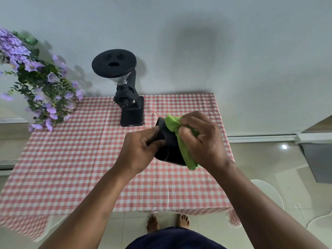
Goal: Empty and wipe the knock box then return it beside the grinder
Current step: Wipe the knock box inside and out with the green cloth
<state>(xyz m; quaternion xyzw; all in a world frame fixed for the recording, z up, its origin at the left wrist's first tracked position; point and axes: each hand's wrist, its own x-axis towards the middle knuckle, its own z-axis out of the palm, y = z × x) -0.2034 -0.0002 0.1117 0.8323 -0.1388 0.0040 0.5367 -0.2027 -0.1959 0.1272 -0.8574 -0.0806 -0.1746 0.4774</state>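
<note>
A black knock box [169, 148] is held tilted above the table, its mouth turned to the right. My left hand [139, 150] grips its left side and base. My right hand [201, 139] presses a green cloth [177, 126] against the box's rim, and the cloth hangs down past the box's lower right edge. The inside of the box is hidden by the cloth and hand. The black grinder [128, 97] stands upright at the back of the table, just left of and behind the box.
The table wears a red-and-white checked cloth [71, 159]. Purple flowers with green leaves [39, 83] hang over its back left corner. A white chair [269, 193] stands to the right. A grey wall is close behind. My bare feet show below the table's front edge.
</note>
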